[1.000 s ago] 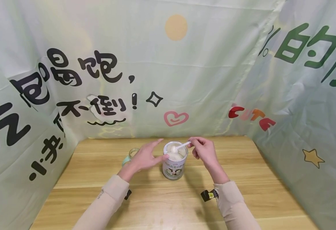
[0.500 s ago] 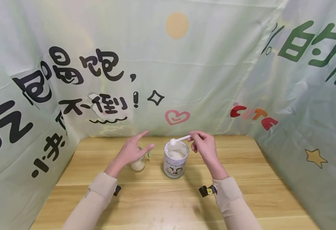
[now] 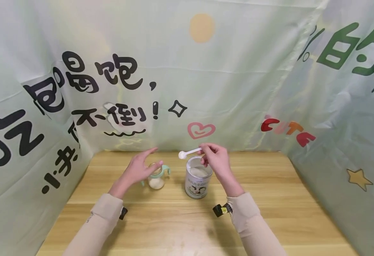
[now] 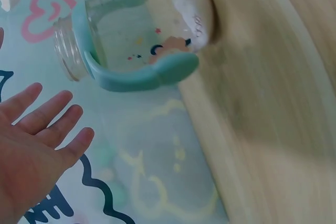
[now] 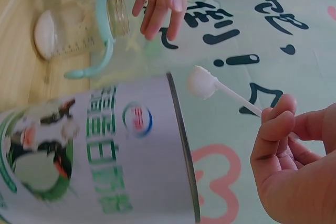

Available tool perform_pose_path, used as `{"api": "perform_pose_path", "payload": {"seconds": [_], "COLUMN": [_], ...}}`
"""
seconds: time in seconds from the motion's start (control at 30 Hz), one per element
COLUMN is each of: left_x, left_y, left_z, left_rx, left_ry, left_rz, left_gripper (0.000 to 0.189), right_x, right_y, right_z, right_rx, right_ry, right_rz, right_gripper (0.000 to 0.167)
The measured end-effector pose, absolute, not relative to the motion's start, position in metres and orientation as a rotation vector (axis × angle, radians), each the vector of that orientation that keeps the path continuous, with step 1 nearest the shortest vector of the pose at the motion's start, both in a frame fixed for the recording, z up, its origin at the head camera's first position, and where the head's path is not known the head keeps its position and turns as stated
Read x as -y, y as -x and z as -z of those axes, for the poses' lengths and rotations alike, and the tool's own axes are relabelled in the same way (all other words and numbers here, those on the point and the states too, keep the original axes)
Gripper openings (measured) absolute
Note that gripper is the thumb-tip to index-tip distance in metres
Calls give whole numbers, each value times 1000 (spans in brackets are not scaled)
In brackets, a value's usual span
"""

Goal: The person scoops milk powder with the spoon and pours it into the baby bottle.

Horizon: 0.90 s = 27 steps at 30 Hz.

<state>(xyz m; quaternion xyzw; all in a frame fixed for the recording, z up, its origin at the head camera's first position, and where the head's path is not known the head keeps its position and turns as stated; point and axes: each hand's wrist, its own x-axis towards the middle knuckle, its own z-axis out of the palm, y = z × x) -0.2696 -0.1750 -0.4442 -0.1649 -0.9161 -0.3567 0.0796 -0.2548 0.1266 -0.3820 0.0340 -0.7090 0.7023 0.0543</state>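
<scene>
Green printed cloth walls in a wooden table [image 3: 270, 199]. At nine o'clock of the tin, the left hand [image 3: 138, 168] hovers over the bottle [image 3: 156, 177], fingers straight and spread, gripping nothing. The bottle stands upright, mint handles, white powder at its bottom. Next, the tin [image 3: 198, 182] sits open at centre, powder inside. At its twelve o'clock the scoop [image 3: 187, 153] hangs level above the rim, bowl toward the bottle. The right hand [image 3: 217, 160] pinches its handle between thumb and fingertips.
</scene>
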Motion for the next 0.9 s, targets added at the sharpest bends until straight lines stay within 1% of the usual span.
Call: {"api": "perform_pose_path", "payload": {"seconds": [0.57,0.9], "left_x": [191,194], "left_y": [260,253], "left_z": [458,467], "left_rx": [2768,2814], "left_ry": [480,440], "left_rz": [996,1019], "left_gripper": [75,82], "right_x": [-80,-66], "right_y": [258,258], "right_z": [388,397], "right_rx": [2157,2220], "right_ry": [-205,-212], "right_rz": [-2206,-2193], "right_gripper": [23,23]}}
